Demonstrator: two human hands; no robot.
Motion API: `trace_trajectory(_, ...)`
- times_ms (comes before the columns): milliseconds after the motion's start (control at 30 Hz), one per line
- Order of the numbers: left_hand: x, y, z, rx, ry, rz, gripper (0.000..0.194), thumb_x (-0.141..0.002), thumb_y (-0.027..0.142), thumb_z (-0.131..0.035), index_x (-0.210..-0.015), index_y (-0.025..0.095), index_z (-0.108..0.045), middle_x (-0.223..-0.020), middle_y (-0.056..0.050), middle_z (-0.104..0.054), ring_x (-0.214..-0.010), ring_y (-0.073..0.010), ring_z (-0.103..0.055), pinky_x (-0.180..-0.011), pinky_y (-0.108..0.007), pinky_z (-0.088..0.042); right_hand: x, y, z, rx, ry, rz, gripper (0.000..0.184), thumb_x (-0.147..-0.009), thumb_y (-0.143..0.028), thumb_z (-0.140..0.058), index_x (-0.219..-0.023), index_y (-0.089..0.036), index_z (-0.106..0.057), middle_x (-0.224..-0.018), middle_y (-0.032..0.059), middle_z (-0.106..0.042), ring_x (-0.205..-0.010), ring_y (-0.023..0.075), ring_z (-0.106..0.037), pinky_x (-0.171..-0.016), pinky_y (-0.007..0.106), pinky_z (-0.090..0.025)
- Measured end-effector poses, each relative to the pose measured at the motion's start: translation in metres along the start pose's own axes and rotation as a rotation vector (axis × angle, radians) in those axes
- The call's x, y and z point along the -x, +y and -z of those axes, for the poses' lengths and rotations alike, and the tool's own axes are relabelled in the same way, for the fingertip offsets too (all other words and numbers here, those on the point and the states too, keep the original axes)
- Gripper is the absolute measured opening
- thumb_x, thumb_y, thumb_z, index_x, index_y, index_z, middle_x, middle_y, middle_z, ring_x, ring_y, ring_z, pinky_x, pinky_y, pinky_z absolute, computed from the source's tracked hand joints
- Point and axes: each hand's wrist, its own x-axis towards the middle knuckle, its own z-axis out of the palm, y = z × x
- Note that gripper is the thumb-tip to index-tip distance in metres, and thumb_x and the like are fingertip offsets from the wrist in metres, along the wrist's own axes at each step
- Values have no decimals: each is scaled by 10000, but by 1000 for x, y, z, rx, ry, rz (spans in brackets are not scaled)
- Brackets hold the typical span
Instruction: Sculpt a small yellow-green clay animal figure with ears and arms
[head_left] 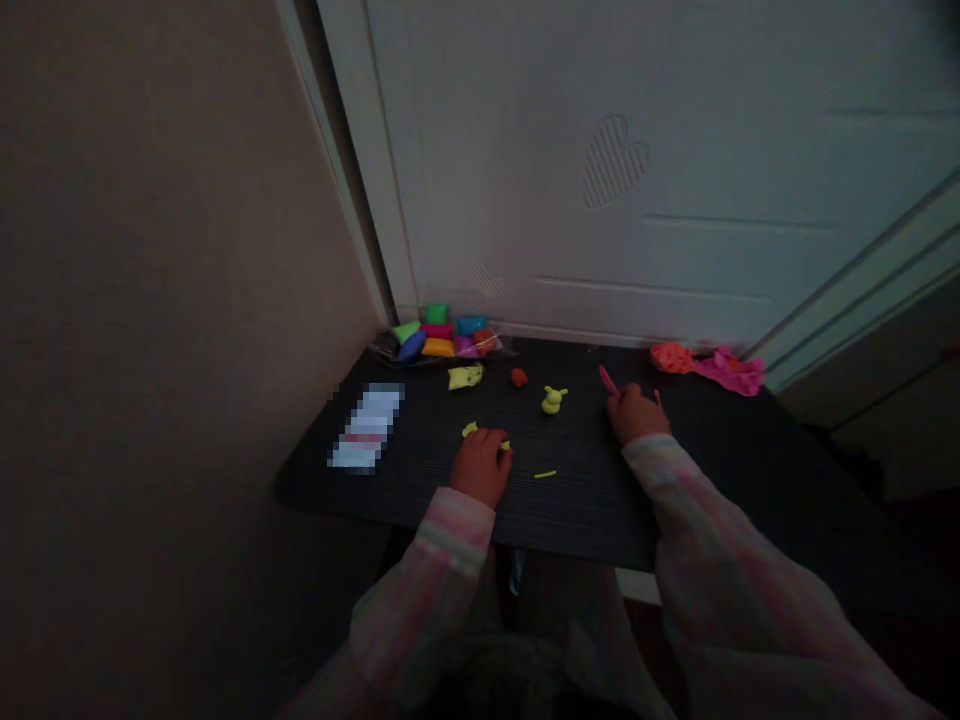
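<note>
My left hand (480, 472) rests low on the dark table with bent fingers around yellow clay; one yellow bit (469, 430) shows beyond the fingertips and another by the thumb. Further right, my right hand (636, 415) is curled on the tabletop over a slim pink tool (607, 380), whose flat end sticks out at the left. A second pink tip (658, 397) shows beside its fingers. Between the hands stands a small yellow clay figure (552, 402) with a round head and two ears. A thin yellow clay strip (545, 474) lies nearer to me.
A clear bag of colourful clay packs (439, 347) lies at the back left of the table (585, 520). In front are an opened yellow packet (465, 377) and a red lump (519, 377). A blurred-out phone-like rectangle (367, 427) lies left; crumpled orange-pink material (731, 372) lies back right.
</note>
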Motion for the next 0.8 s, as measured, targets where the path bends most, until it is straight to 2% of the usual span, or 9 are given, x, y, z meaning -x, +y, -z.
trace_trajectory(133,1,0,-1,21,33,-5,154,-744,227,-487,-857,154,-561,-836,-65,-575,-837,-172,-520,-777,-319,-445,36,9,5,-37,15,61,313,-828,-302,-346,-1008,-125,-531,-804,112,-664,-708,210,-640,-593,279,-458)
trace_trajectory(200,1,1,-2,25,36,-15,160,-751,227,-473,-860,152,-565,-838,-66,-575,-841,-172,-520,-778,-316,-445,69,10,2,-151,48,169,308,-818,-334,-375,-1016,-174,-548,-824,68,-673,-694,176,-644,-570,237,-469)
trace_trajectory(267,2,2,-2,22,24,-27,165,-756,226,-464,-861,153,-568,-844,-65,-576,-844,-175,-520,-779,-314,-443,104,8,-3,-318,78,345,313,-825,-331,-356,-1037,-212,-553,-845,35,-680,-675,153,-648,-555,217,-481)
trace_trajectory(333,2,4,0,16,10,-33,171,-758,229,-459,-867,155,-569,-857,-66,-577,-853,-180,-519,-784,-317,-440,134,0,-9,-402,103,455,354,-848,-288,-306,-1137,-210,-494,-973,44,-654,-738,143,-647,-587,205,-486)
trace_trajectory(367,2,4,0,12,9,-31,173,-759,234,-458,-868,157,-568,-860,-66,-577,-855,-181,-519,-785,-319,-439,145,-4,-12,-376,94,475,367,-847,-273,-309,-1162,-188,-477,-979,61,-652,-702,145,-650,-574,209,-484)
trace_trajectory(400,2,5,1,8,7,-30,176,-760,238,-456,-869,158,-568,-863,-66,-578,-856,-182,-518,-787,-319,-438,152,-9,-14,-326,111,470,368,-841,-262,-317,-1152,-167,-490,-901,72,-674,-622,155,-648,-537,224,-477)
trace_trajectory(500,2,5,3,1,-8,-26,184,-762,246,-452,-872,156,-569,-855,-64,-579,-853,-181,-517,-789,-315,-435,157,-19,-16,-184,133,452,343,-820,-244,-356,-1098,-157,-536,-697,53,-689,-470,174,-613,-445,247,-428)
trace_trajectory(800,3,5,2,-5,-7,-44,182,-768,257,-441,-849,159,-571,-845,-57,-579,-844,-180,-513,-785,-310,-430,153,-17,-19,-59,213,505,288,-799,-234,-380,-987,-175,-590,-554,20,-651,-413,150,-568,-400,223,-328)
